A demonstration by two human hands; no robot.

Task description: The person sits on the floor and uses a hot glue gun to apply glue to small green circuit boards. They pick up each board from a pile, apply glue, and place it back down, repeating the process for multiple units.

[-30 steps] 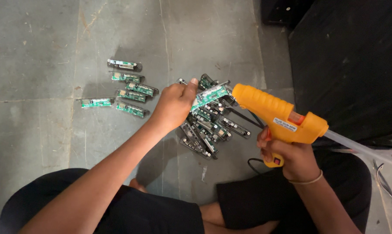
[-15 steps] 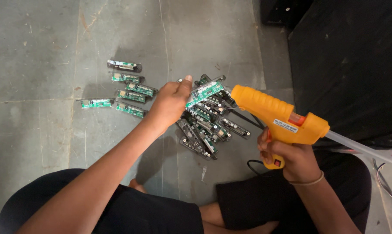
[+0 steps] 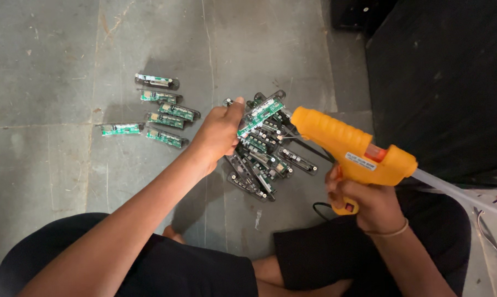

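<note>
Glue gun meets circuit board above the pile

We clamp our right hand on the orange glue gun; our left hand pinches a green circuit board, just at the nozzle's 9 o'clock; beneath lies the board pile on the floor; farther, at 10 o'clock, six separate boards.

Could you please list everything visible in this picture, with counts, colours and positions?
held circuit board: one, green, pinched in the left hand, at the glue gun's nozzle
glue gun: one, orange, in the right hand, clear glue stick at its rear
pile of circuit boards: count unclear, green on black holders, floor centre
separate circuit boards: six, green, laid out on the floor at left
floor: grey concrete
black panel: one, right
left hand: one
right hand: one, thin bracelet
</note>
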